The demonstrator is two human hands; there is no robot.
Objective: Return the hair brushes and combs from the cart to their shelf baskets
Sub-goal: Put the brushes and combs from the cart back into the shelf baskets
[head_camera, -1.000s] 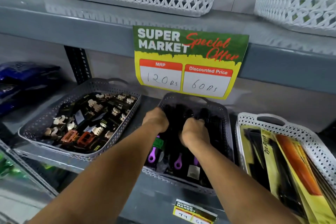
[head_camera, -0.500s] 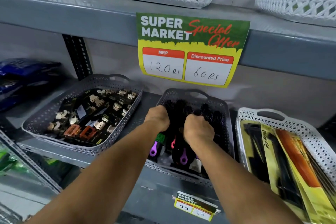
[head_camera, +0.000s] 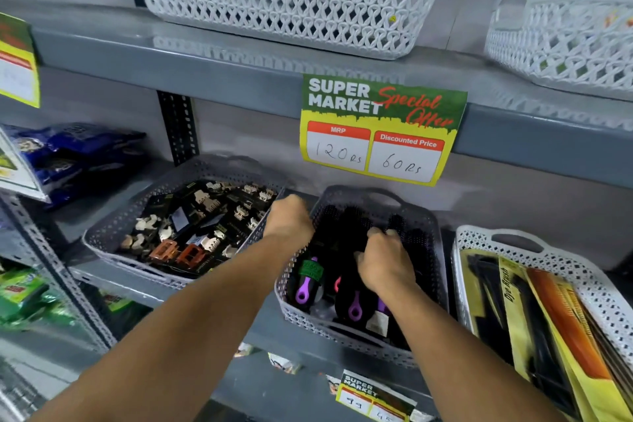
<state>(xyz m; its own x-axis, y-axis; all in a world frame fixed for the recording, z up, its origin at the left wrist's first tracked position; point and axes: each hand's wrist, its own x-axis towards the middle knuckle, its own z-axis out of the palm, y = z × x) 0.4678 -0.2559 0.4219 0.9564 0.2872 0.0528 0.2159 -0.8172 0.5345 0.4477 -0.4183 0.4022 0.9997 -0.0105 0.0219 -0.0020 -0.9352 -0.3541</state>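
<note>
A grey perforated basket (head_camera: 342, 336) on the middle shelf holds several black round hair brushes with purple handles (head_camera: 303, 291). My right hand (head_camera: 385, 262) is inside it, fingers curled down onto the black brush heads (head_camera: 346, 226). My left hand (head_camera: 289, 217) rests closed against the basket's left rear rim, and its fingertips are hidden behind the knuckles. To the right, a white basket (head_camera: 513, 233) holds packaged combs, one of them orange (head_camera: 565, 312). No cart is in view.
A grey basket of hair clips (head_camera: 113, 250) stands left of the brush basket. A green and yellow price sign (head_camera: 380, 130) hangs from the shelf above, where two white baskets (head_camera: 284, 3) (head_camera: 565, 44) stand. Blue packets (head_camera: 75, 154) lie far left. A shelf post (head_camera: 178, 127) rises behind.
Both hands stay in the brush basket. My left hand has shifted to the left rim, and my right hand's fingers have loosened and spread over the brush heads. The view has tilted upward.
</note>
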